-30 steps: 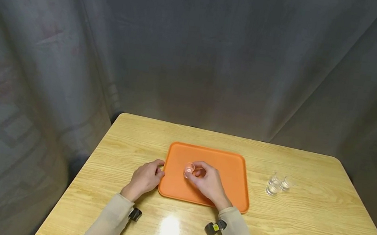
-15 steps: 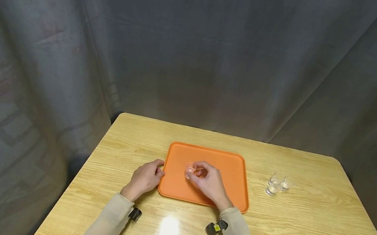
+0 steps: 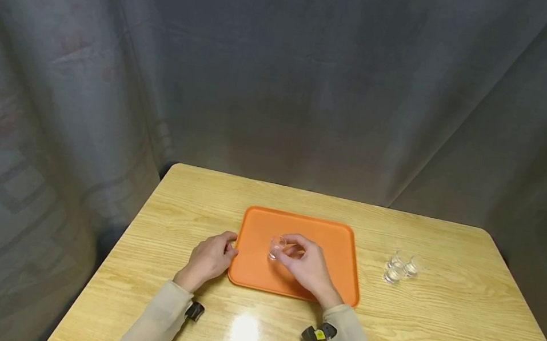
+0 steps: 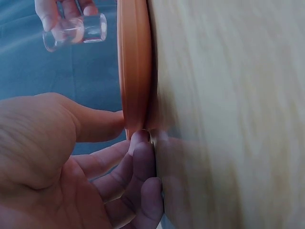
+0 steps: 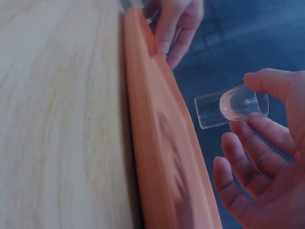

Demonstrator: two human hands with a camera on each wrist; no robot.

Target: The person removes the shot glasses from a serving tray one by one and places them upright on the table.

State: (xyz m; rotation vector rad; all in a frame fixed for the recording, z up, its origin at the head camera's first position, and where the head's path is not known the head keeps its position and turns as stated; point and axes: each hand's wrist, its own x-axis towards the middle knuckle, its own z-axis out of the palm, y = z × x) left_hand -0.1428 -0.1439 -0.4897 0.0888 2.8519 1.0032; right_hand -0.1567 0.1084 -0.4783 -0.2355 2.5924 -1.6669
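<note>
A small clear shot glass (image 3: 274, 249) is pinched between the thumb and fingers of my right hand (image 3: 307, 266), over the left-middle part of an orange tray (image 3: 259, 275). In the right wrist view, a gap shows between the base of the shot glass (image 5: 209, 113) and the tray (image 5: 157, 129). My left hand (image 3: 210, 257) holds the tray's left edge. The left wrist view has its thumb on the rim and curled fingers against the underside of the tray (image 4: 135, 62). Both hands' other fingers are partly hidden in the head view.
Three more clear shot glasses stand close together on the wooden table (image 3: 440, 319) to the right of the tray; the nearest glass (image 3: 392, 275) is in front of the other two. Grey curtains (image 3: 285, 80) hang behind and beside the table.
My right hand and the shot glass have shifted slightly to the right, and the glass seems a little higher. The left hand keeps its hold on the tray edge.
</note>
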